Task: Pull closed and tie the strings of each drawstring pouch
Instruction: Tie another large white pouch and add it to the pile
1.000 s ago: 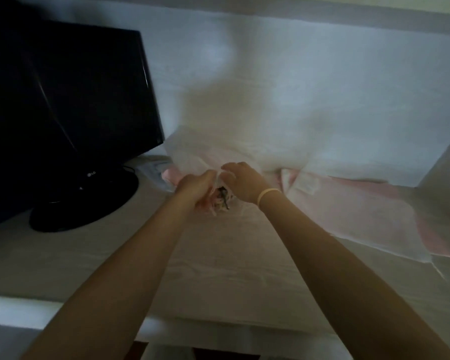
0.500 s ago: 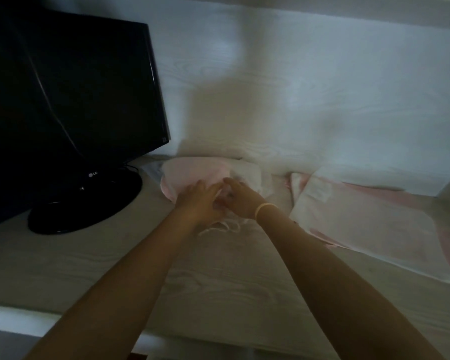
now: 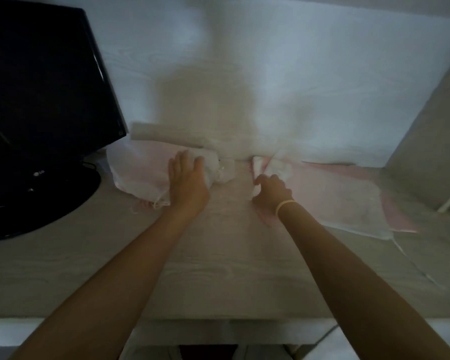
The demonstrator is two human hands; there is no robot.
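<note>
Where the upper left of the frame goes dark, a black monitor [image 3: 44, 81] stands on its round base [image 3: 37, 201] on the pale wood-grain surface [image 3: 218, 268]. Just right of the base, at centre left, lies a gathered white-and-pink drawstring pouch [image 3: 140, 175], its strings [image 3: 151, 202] trailing off its near edge onto the surface. The left hand [image 3: 187, 183] rests flat on this pouch's right part, fingers straight and close together, holding nothing. A bare strip of surface separates it from the right hand [image 3: 272, 190], just right of centre, which wears a thin yellow band [image 3: 285, 205] at the wrist. Its fingers are curled and pinch the bunched corner of a second pouch [image 3: 270, 167], lifting that corner a little. This belongs to a flat stack of pink and white pouches [image 3: 348, 201] spreading toward the right of the frame, against the white back panel [image 3: 270, 61]. A loose string [image 3: 411, 261] runs from the stack toward the lower right.
</note>
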